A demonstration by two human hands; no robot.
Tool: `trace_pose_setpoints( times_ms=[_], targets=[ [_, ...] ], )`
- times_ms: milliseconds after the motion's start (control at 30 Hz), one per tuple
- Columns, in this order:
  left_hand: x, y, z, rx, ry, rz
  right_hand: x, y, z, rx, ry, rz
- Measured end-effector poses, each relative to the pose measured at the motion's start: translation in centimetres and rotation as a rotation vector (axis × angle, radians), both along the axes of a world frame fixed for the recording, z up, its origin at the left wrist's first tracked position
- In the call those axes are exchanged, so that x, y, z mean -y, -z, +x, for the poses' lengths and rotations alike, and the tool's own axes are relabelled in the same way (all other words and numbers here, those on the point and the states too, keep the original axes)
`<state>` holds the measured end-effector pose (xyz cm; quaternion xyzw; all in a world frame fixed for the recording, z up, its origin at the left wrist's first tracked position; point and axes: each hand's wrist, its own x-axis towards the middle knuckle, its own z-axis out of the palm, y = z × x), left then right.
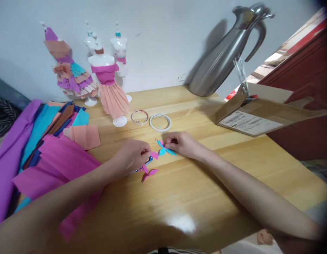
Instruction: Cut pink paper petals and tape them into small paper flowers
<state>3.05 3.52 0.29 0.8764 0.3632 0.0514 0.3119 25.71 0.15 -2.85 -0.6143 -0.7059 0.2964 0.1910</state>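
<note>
My right hand [180,144] is closed in a pinch on a small turquoise paper flower [162,151] with some pink on it. Close to it, my left hand [133,155] has its fingertips pressed together on a small pink paper petal [154,155]. Partly hidden under the left hand lies a tool with a dark blue end [150,159]; its kind is unclear. Beside that tool, more pink paper petals [150,173] rest on the wooden table [179,190].
Two tape rolls [152,123] lie beyond my hands. Mannequins in paper dresses [114,98] stand at the back left, and coloured crepe paper [65,151] is heaped on the left. A steel jug [218,56] and an open cardboard box [264,113] are on the right.
</note>
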Motion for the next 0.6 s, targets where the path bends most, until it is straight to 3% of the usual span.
trace_pose_setpoints(
  times_ms=[200,367,600],
  targets=[
    [-0.4,0.3,-1.7,0.046,-0.062,-0.012,-0.2,-0.5,0.2,-0.053,0.033,-0.014],
    [-0.3,0.8,-2.0,0.074,-0.061,0.003,-0.2,0.2,-0.7,0.105,-0.07,0.108],
    [-0.7,0.3,-2.0,0.047,-0.144,-0.004,0.5,0.1,-0.1,0.133,-0.042,0.258]
  ],
)
